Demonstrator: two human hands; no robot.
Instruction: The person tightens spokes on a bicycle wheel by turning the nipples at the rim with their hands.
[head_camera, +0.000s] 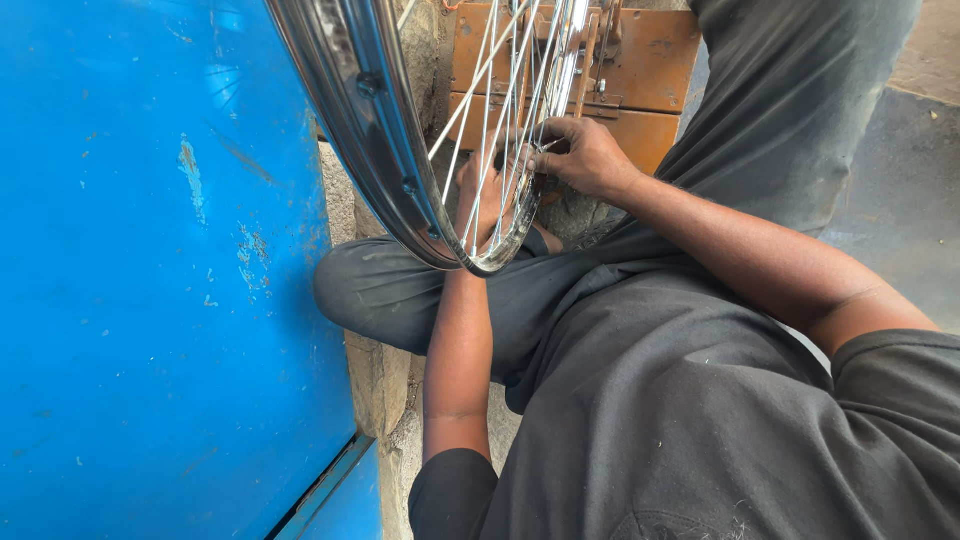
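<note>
A shiny metal wheel rim (352, 90) with thin silver spokes (487, 90) stands upright in front of me, its lower edge near my knee. My left hand (482, 197) reaches behind the spokes and grips them near the rim's bottom. My right hand (585, 155) is on the near side, fingers pinched on a spoke close to the left hand. Whether a small tool sits in the fingers is hidden by the spokes.
A blue painted metal panel (150, 280) fills the left side. An orange-brown wooden stand (650, 70) is behind the wheel. Rough concrete (385, 380) lies below, and my dark trousers (400, 290) and shirt fill the lower right.
</note>
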